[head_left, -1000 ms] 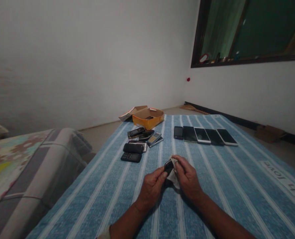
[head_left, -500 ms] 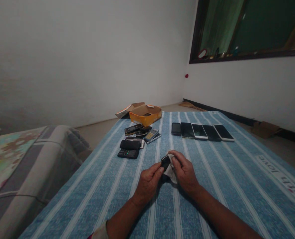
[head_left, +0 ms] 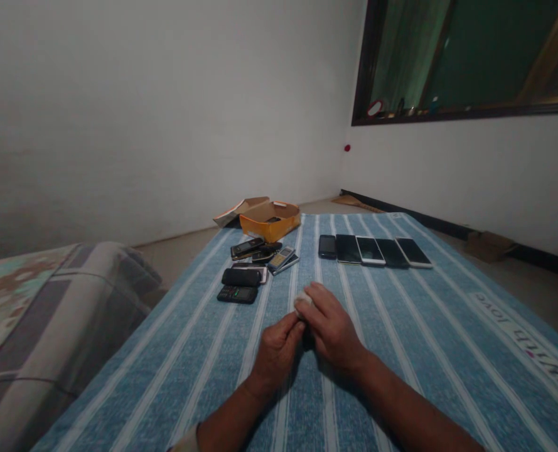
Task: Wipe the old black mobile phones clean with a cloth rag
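My left hand [head_left: 276, 355] and my right hand [head_left: 330, 329] meet at the middle of a blue striped cloth [head_left: 382, 383]. A small white rag [head_left: 303, 301] is bunched under my right fingers. A small dark phone [head_left: 308, 339] sits between my hands, almost entirely hidden by them. Farther off, a row of several smartphones [head_left: 370, 251] lies face up. To the left of that row lies a group of older phones, including a black keypad phone [head_left: 237, 294].
An open orange cardboard box [head_left: 270, 221] stands beyond the cloth's far edge. A patterned bed or mattress [head_left: 48, 314] lies at the left. White walls rise behind, with a dark-framed window or mirror [head_left: 462, 56] at upper right.
The white rag is now bunched over the dark phone, and my right fingers have closed over it. The phone shows much less than before. The whole view has drifted slightly.
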Available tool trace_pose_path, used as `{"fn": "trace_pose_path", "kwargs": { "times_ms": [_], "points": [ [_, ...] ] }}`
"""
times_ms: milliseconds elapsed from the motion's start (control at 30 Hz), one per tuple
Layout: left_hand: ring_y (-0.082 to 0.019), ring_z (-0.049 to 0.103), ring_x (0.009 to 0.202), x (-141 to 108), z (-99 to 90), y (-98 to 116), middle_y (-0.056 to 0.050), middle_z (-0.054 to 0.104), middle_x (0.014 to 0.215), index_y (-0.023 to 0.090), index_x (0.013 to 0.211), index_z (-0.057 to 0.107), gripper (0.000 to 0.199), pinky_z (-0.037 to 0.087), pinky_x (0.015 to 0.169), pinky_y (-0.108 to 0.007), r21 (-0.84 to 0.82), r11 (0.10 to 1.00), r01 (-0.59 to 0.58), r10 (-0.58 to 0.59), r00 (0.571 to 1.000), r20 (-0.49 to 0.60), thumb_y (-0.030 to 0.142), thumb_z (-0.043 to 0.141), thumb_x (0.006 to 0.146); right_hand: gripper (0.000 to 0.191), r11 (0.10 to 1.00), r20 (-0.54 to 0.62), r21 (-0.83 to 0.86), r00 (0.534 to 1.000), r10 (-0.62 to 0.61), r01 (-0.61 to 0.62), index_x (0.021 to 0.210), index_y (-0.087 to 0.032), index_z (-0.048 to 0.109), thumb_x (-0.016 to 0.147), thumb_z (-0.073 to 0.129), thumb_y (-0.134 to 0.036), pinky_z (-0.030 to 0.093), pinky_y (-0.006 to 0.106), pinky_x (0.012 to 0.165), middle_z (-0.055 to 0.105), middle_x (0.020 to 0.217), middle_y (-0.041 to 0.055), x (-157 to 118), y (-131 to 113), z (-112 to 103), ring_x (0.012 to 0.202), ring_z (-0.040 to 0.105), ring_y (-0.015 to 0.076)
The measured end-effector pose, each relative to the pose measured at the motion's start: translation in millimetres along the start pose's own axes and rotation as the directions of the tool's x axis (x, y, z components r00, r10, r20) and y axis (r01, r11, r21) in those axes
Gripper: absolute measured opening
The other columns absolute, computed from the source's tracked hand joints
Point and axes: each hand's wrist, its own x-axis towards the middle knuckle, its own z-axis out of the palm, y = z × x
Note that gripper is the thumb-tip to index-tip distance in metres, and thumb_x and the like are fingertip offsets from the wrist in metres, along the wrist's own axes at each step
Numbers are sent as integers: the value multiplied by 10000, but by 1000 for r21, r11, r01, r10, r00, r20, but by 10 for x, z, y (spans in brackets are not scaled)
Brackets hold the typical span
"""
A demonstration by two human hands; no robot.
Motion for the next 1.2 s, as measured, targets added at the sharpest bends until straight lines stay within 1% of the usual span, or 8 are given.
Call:
{"fn": "trace_pose_path", "kwargs": {
  "times_ms": [167,400,533,733,867,967,1100,1200],
  "points": [
    [-147,616,642,1,18,13,-4,664,710,163,836,676,261,480,624,-241,41,997,-59,59,998,10,325,490,922,293,1000,50,1,999,-7,7,1093,-238,676,926,443,-178,507,385,793,630,932,92,56,-26,-55,911,572,237],
    [-183,658,724,27,7,69,-28,708,815,166,1033,716,288,523,689,-300,32,996,-79,78,996,38,326,498,935,234,914,-18,317,963,270,-251,963,-237,703,922,474,-206,509,332,815,673,934,59,95,26,-128,901,631,191],
    [-203,684,809,12,4,63,-38,728,888,179,1112,708,297,538,743,-318,8,996,-85,85,996,40,294,502,933,191,781,-27,468,877,480,-413,893,-223,727,884,545,-281,513,334,842,697,926,49,59,66,-98,914,655,197],
    [-203,689,817,0,26,48,-48,737,912,175,1123,708,297,530,751,-310,-8,997,-73,73,997,17,269,509,923,392,448,105,656,661,743,-608,1071,-186,721,802,656,-463,539,319,682,732,906,56,-81,111,26,774,671,208],
    [-183,671,757,-5,49,50,-39,724,855,164,1105,714,302,511,705,-285,-30,998,-47,48,999,25,277,501,923,474,397,133,663,622,772,-635,1087,-168,718,763,690,-513,529,301,637,731,865,54,-106,143,42,747,666,209],
    [-186,662,742,-3,59,58,-34,715,818,154,1088,723,307,503,696,-283,-49,999,-14,17,999,49,290,509,913,407,511,83,584,672,736,-631,1023,-172,736,789,664,-497,535,317,707,735,918,60,-64,153,-18,811,672,217],
    [-207,664,803,13,55,53,-45,728,867,141,1118,715,323,512,751,-303,-118,992,41,-32,996,79,289,543,888,273,810,-6,353,865,502,-468,1028,-204,719,897,547,-370,515,329,796,717,946,58,2,131,-135,886,658,210],
    [-219,665,902,31,42,17,-64,736,991,150,1181,686,352,511,827,-315,-189,981,53,-39,996,79,290,571,878,253,946,3,175,960,278,-275,1088,-204,668,957,459,-258,502,305,754,685,914,65,5,119,-178,842,640,187]
  ]
}}
